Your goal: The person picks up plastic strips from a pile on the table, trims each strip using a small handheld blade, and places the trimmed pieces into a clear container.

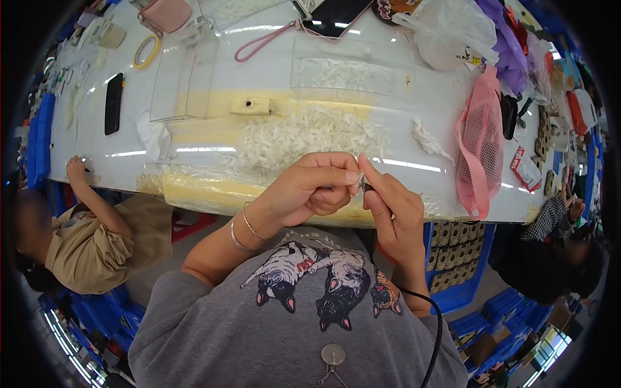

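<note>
Across the white table [94, 152], pale strips [310, 132] lie just beyond the left hand [321, 185], whose grip pinches a small piece [359, 180] toward the right hand [396, 210]; its long axis and the right grip's state are unclear.

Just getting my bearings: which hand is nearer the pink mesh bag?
Right. The right hand is left of the pink mesh bag in the picture, apart from it; the left hand is farther left.

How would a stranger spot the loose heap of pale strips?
On the white table, look just beyond the left hand and right hand. The heap of pale strips lies there, spread loose, while similar pieces farther back sit inside a clear container.
</note>
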### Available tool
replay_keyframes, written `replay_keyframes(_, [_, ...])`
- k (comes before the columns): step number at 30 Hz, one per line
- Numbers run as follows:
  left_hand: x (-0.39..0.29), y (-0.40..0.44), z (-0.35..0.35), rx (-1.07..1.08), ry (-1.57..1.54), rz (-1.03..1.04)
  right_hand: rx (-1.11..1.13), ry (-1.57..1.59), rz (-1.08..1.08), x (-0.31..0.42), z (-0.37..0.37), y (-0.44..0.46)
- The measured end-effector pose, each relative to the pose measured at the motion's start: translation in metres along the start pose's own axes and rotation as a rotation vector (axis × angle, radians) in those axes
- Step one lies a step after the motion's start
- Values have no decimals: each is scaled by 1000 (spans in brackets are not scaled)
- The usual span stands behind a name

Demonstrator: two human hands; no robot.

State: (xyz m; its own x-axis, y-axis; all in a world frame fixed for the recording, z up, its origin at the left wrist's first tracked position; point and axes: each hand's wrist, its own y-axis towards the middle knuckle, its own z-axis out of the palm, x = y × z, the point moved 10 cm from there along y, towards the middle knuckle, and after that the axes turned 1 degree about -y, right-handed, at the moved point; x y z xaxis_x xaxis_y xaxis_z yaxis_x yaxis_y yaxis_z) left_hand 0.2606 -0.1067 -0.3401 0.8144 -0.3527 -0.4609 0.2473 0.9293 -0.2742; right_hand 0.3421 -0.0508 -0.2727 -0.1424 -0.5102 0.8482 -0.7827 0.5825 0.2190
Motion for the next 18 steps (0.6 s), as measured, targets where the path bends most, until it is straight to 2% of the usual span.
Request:
replay_keyframes(10, [3, 1, 4, 34, -92, -2, -66, -198, -61, 7, -3, -1])
replay_keyframes(13, [2, 1, 4, 31, -99, -11, -67, 16, -14, 3, 0, 0])
replay_keyframes(18, [5, 1, 3, 36, -84, -23, -16, -64, -15, 0, 0, 0])
